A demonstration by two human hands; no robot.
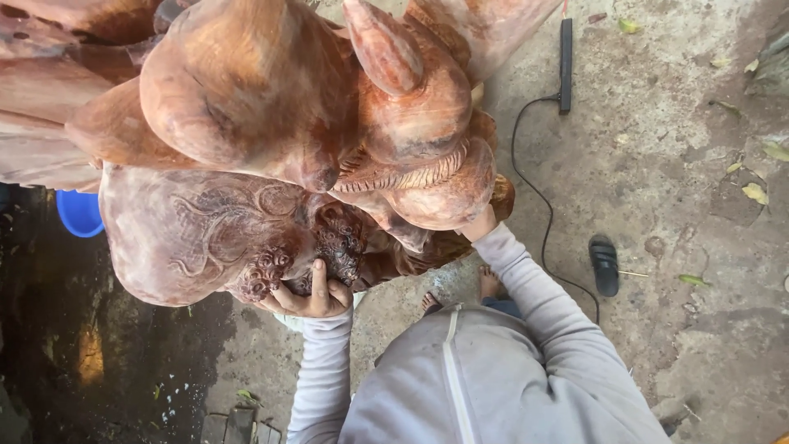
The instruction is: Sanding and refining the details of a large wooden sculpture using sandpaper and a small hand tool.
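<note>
A large reddish wooden carving (271, 140) fills the upper left of the view and stands on the concrete floor (657, 164). Its rounded, polished lobes hang over the person, and the lower edge is full of small curls and deep cuts. To the right of the carving the floor is open, with only a black cable (538, 193), a black power strip (565, 64), a black sandal (604, 265) and some dry leaves (754, 192) on it. To the left the ground is dark and wet, and a blue tub (80, 212) shows just behind the carving's edge.

The left hand (308, 294) is raised with the palm up. Its fingers are curled and press against the underside of the curly carved part; it holds no separate thing. The right hand (479, 226) reaches up and forward to the lower right edge of the carving, where it touches the wood. Most of this hand is hidden, so I cannot tell how wide it is. Both arms wear grey sleeves (526, 279). Bare feet (491, 284) stand just below the carving.
</note>
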